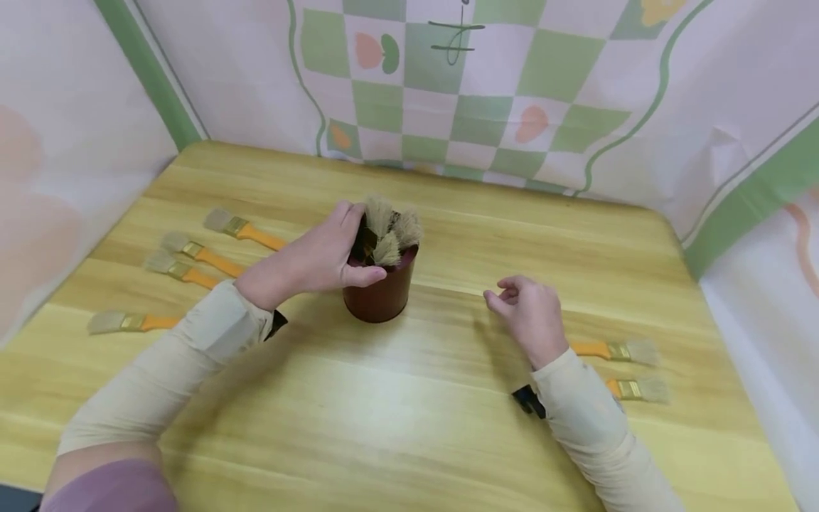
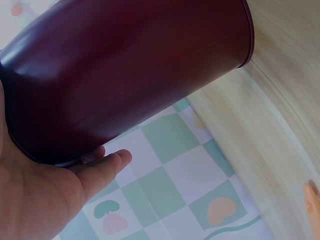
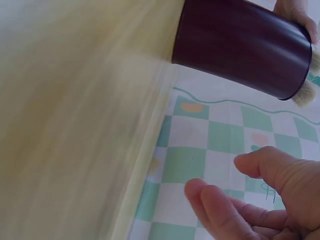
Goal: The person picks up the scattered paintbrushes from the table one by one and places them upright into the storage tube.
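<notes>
A dark red cylindrical cup (image 1: 379, 295) stands upright on the table, with several pale bristle brush heads (image 1: 387, 250) poking out of its top. My left hand (image 1: 313, 249) grips the cup near its rim, thumb across the front and fingers round the far left side. In the left wrist view, the left hand (image 2: 47, 195) lies against the rim end of the cup (image 2: 125, 70). To the right of the cup, my right hand (image 1: 527, 313) hovers with loosely bent fingers. It holds nothing; the right wrist view shows a gap between thumb and fingers (image 3: 217, 207).
Several orange-handled paintbrushes (image 1: 256, 236) lie at the left, partly behind the left forearm. Two more brushes (image 1: 595, 349) lie at the right, partly covered by the right forearm. The wooden table (image 1: 384, 441) meets patterned cloth walls (image 1: 486, 114) at the back and sides.
</notes>
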Tool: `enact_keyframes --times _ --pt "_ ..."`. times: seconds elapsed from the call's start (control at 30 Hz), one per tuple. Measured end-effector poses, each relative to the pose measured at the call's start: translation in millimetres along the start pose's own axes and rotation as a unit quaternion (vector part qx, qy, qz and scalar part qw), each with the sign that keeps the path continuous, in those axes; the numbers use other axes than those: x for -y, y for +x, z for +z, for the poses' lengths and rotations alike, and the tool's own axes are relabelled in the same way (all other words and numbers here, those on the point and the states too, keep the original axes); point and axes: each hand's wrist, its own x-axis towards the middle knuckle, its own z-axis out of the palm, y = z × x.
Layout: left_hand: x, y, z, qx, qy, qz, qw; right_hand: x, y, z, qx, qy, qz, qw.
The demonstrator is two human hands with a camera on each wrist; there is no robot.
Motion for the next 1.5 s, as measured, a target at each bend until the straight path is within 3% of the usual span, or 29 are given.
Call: enact_keyframes --times 0.13,0.33,0.57,0.8,0.93,1.17,1.4,1.5 --pt "-1.6 2.9 0.6 0.006 0.005 0.005 1.0 -12 -9.8 -8 0.022 -0.038 0.032 0.9985" --pt "-2.4 1.9 -0.9 0.013 -0.001 -0.011 0.9999 -33 -18.9 -20 0.03 -0.099 0.061 0.9928" --pt "-1.5 -0.4 -1.8 0.016 -0.003 -0.011 0.9998 -50 -22.8 -33 0.073 -0.119 0.095 0.9857" --pt "-0.1 -2.0 -2.6 0.009 -0.01 -0.02 0.9997 -61 -25.0 -43 0.074 -0.152 0.088 0.9818" --pt "-0.3 -2.0 -2.5 0.011 -0.005 -0.02 0.9997 -65 -29.5 -48 0.094 -0.175 0.098 0.9751" --pt "-2.0 0.0 -1.8 0.011 -0.007 -0.017 0.9998 -76 -37.3 -57 0.172 -0.22 0.142 0.9498" --pt "-4.2 -0.6 -3.1 0.014 -0.008 -0.015 0.9998 -97 -27.9 -64 0.272 -0.218 0.247 0.9041" --pt "-4.9 0.8 -2.5 0.015 -0.007 -0.019 0.9997 -109 -25.3 -68 0.281 -0.217 0.254 0.8996"
